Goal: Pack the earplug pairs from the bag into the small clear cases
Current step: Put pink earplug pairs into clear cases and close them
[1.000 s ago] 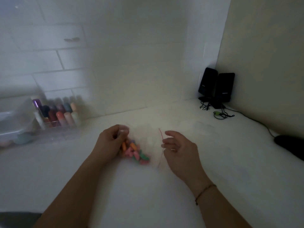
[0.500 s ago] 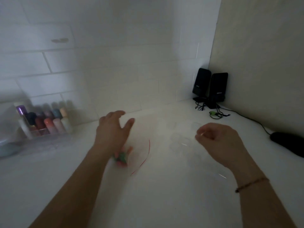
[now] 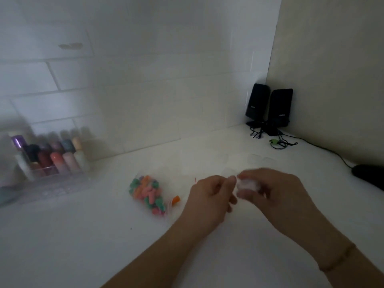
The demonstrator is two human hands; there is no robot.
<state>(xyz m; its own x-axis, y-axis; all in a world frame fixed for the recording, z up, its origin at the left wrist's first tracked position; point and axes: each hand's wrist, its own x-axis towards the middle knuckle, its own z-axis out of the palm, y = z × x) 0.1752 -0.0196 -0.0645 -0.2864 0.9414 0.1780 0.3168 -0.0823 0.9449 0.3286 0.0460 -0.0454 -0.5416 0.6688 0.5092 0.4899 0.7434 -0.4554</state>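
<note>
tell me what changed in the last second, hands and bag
The left hand let go of the bag and moved right to meet the right hand, which now holds a small clear case. The bag lies on the counter; speakers stayed put.

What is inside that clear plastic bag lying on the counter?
The clear bag holds a heap of small foam earplugs in green, orange and pink. One orange earplug lies just outside its mouth. Those underneath the heap are covered, so they cannot be counted.

Single head-worn view, wide-angle, looking forward and down, close over white counter (image 3: pixel 83 235); tiled wall (image 3: pixel 145 80) behind, corner at right.
</note>
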